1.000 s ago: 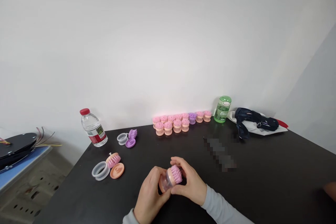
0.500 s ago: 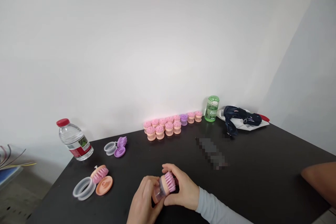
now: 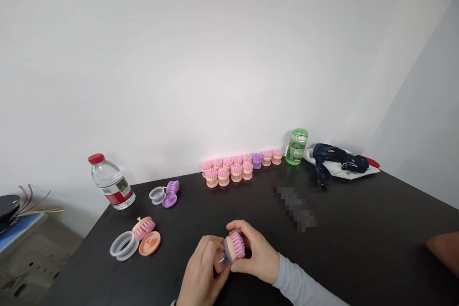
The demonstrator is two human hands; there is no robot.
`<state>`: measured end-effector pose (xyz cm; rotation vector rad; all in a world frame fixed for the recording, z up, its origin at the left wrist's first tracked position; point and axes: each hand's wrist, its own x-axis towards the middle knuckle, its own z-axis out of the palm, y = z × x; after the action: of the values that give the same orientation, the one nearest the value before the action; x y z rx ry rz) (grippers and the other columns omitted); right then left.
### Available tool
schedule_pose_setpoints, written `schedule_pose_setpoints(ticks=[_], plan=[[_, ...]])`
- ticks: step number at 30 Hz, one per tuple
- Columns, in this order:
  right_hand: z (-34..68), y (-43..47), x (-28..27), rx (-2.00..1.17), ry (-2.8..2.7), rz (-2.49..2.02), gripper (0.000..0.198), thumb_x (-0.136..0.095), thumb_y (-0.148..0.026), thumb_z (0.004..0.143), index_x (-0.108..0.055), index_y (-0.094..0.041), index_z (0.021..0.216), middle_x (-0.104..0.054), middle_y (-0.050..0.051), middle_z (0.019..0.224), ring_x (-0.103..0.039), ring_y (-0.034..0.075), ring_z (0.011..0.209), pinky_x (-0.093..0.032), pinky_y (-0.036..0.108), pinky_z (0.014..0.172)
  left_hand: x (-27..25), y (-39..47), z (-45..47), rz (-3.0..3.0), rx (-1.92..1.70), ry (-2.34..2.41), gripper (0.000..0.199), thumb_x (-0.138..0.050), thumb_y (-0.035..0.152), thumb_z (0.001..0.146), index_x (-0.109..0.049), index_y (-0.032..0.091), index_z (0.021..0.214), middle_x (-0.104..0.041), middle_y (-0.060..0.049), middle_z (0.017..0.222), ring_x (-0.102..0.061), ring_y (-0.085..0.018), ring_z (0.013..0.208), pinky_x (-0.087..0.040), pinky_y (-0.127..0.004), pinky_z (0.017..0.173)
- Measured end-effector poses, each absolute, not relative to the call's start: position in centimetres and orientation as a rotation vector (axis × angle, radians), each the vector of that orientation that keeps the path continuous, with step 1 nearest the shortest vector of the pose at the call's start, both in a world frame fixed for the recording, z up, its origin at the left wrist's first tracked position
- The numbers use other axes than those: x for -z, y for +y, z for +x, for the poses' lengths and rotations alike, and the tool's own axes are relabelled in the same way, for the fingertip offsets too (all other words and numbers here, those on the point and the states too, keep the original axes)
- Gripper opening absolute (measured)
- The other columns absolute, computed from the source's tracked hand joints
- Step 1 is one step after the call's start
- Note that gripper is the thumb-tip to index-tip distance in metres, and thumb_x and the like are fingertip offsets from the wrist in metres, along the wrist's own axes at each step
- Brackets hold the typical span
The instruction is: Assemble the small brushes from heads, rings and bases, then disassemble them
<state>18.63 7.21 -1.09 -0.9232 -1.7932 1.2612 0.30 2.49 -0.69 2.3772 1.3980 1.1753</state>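
Observation:
Near the table's front edge, both hands grip one scrub brush (image 3: 229,251), tilted so its pink bristles point to the right. My left hand (image 3: 203,267) wraps the peach base and clear middle section. Around the bristle end curl the fingers of my right hand (image 3: 258,254), its thumb below. To the left lie loose brush parts: a clear ring (image 3: 124,247), a peach head with pink bristles (image 3: 144,228) and a peach disc (image 3: 149,244). Behind them are another clear ring (image 3: 157,195), a purple bristle head (image 3: 172,187) and a purple disc (image 3: 169,200).
Several finished-looking brushes (image 3: 223,177), one of them purple, stand in rows along the wall. A water bottle (image 3: 112,182) is at the left, a green bottle (image 3: 297,147) and a dark strapped item (image 3: 340,158) at the back right. Someone's arm (image 3: 444,251) shows at the right edge.
The view has shifted slightly, so the table things appear a little further right and higher. Both hands keep hold of the same brush, in nearly the same pose.

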Motion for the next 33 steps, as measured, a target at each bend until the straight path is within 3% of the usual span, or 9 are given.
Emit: schedule_pose_setpoints(ticks=[5,9,12,16,21,26,30,33], plan=[[18.79,7.17,0.71,-1.247,-1.843,-1.01,0.054,-0.08,-0.017,0.059,-0.059,-0.02,0.109,-0.063,0.001,0.092,-0.061,0.021,0.083,-0.049,0.034,0.078,0.72,2.44,0.34,2.394,-1.163,1.388,0.017,-0.062,0.017,0.084,-0.048,0.024,0.089,-0.062,-0.004,0.094,-0.064,-0.018,0.08,-0.056,-0.029,0.068],[18.86,7.22,0.65,-1.261,-1.835,-0.969,0.068,-0.083,-0.018,0.055,-0.055,-0.022,0.117,-0.063,0.003,0.104,-0.062,0.022,0.091,-0.049,0.034,0.081,0.76,2.43,0.44,2.402,-1.162,1.383,0.016,-0.061,0.016,0.083,-0.048,0.024,0.085,-0.062,-0.004,0.094,-0.065,-0.018,0.079,-0.056,-0.029,0.066],[18.91,7.27,0.59,-1.256,-1.873,-1.029,0.054,-0.081,-0.019,0.058,-0.059,-0.021,0.107,-0.065,0.0,0.091,-0.063,0.021,0.083,-0.049,0.034,0.077,0.68,2.47,0.55,2.412,-1.165,1.374,0.016,-0.061,0.016,0.084,-0.047,0.024,0.081,-0.063,-0.004,0.093,-0.065,-0.019,0.08,-0.056,-0.03,0.067],[18.91,7.35,0.74,-1.254,-1.861,-0.977,0.069,-0.085,-0.017,0.051,-0.057,-0.023,0.114,-0.063,0.002,0.109,-0.062,0.022,0.093,-0.049,0.033,0.081,0.66,2.52,0.54,2.421,-1.14,1.364,0.016,-0.061,0.016,0.084,-0.047,0.024,0.082,-0.063,-0.005,0.094,-0.064,-0.019,0.082,-0.056,-0.03,0.068],[18.91,7.4,0.81,-1.237,-1.896,-1.045,0.05,-0.082,-0.018,0.057,-0.061,-0.022,0.102,-0.064,-0.002,0.087,-0.061,0.019,0.078,-0.048,0.03,0.073,0.93,2.59,0.33,2.429,-1.147,1.36,0.016,-0.061,0.016,0.084,-0.047,0.024,0.085,-0.062,-0.005,0.096,-0.064,-0.019,0.083,-0.055,-0.029,0.069],[18.93,7.36,0.69,-1.229,-1.877,-0.961,0.073,-0.086,-0.017,0.051,-0.055,-0.023,0.117,-0.063,0.003,0.109,-0.062,0.023,0.095,-0.048,0.033,0.082,0.9,2.64,0.25,2.43,-1.143,1.363,0.02,-0.063,0.015,0.083,-0.046,0.024,0.088,-0.062,-0.005,0.096,-0.064,-0.018,0.082,-0.056,-0.029,0.068],[18.79,7.33,0.46,-1.172,-1.92,-1.088,0.051,-0.082,-0.021,0.059,-0.061,-0.021,0.106,-0.066,-0.001,0.087,-0.063,0.021,0.079,-0.047,0.031,0.073,0.87,2.54,0.32,2.433,-1.155,1.353,0.018,-0.061,0.017,0.085,-0.045,0.024,0.081,-0.062,-0.005,0.095,-0.064,-0.018,0.081,-0.056,-0.029,0.067],[18.86,7.32,0.16,-1.102,-1.95,-1.054,0.051,-0.086,-0.018,0.054,-0.063,-0.022,0.099,-0.066,-0.001,0.093,-0.062,0.021,0.083,-0.047,0.031,0.076,0.7,2.37,0.54,2.4,-1.138,1.375,0.017,-0.061,0.017,0.085,-0.046,0.025,0.082,-0.063,-0.005,0.095,-0.065,-0.019,0.08,-0.056,-0.03,0.066]])
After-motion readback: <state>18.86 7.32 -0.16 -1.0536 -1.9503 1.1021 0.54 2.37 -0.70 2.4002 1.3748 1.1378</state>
